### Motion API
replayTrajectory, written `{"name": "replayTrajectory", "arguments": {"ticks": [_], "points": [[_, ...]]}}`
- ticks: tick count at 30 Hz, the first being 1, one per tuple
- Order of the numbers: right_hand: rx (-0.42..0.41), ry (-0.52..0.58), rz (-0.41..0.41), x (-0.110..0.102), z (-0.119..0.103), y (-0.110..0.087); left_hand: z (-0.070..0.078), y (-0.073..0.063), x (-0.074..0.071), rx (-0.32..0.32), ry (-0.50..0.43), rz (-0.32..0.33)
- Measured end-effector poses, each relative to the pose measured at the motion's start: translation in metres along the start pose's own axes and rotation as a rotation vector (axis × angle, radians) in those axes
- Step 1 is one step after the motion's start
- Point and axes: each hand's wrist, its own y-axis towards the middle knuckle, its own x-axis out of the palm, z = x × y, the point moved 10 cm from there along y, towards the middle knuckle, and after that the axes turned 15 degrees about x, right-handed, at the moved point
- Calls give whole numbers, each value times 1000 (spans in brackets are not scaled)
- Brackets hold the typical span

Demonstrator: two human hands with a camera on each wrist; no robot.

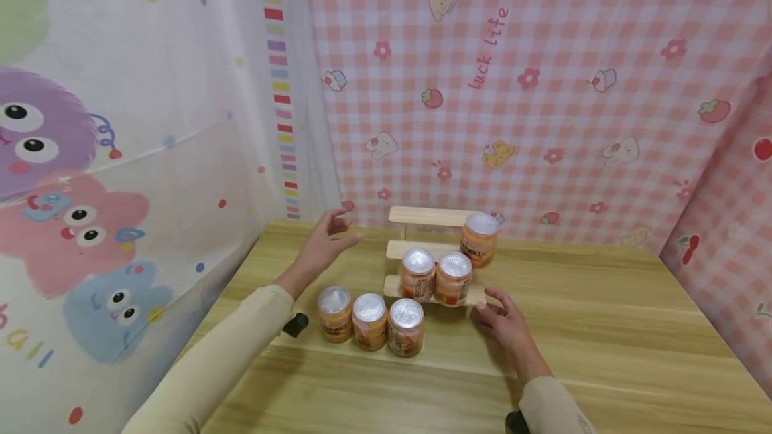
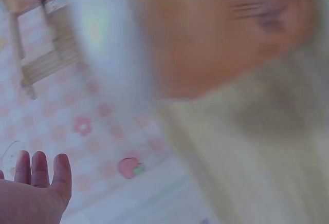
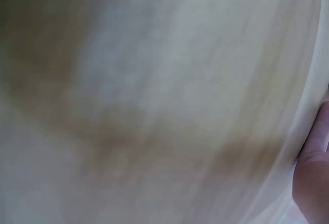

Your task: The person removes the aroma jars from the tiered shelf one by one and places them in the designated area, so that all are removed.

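Note:
My left hand (image 1: 328, 240), fingers spread and loosely bent, hovers left of a three-step wooden rack (image 1: 434, 215) and holds nothing. In the left wrist view, a blurred can (image 2: 226, 39) with a silver lid looms large, apart from the fingers (image 2: 61, 175). My right hand (image 1: 509, 327) is low beside the right end of the rack's bottom step, thumb and forefinger at its tip; firm contact cannot be made out. Two orange-labelled cans (image 1: 417, 276) stand side by side on that step. Another can (image 1: 479, 243) is higher at the right, seemingly on the middle step.
Three similar cans (image 1: 370, 323) line up on the wooden table (image 1: 591, 327), in front and left of the rack. Behind hangs a pink checked cloth (image 1: 531, 112); a white printed cloth (image 1: 199, 86) hangs at the left. The right wrist view is mostly blurred wood.

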Motion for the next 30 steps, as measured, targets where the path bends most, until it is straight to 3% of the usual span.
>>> {"name": "replayTrajectory", "arguments": {"ticks": [6, 12, 16, 22, 30], "points": [[11, -7, -27, -2, 5, -1, 8, 29, 13, -10, -31, 29], [39, -18, 14, -17, -4, -2, 3, 51, 30, -21, 33, -41], [11, -44, 89, -31, -31, -7, -2, 63, 38, -40, 42, -76], [-53, -99, 149, -44, -78, -13, -10, 70, 45, -96, 46, -104], [-189, -205, 178, -40, -127, -17, -15, 72, 62, -113, 44, -145]]}}
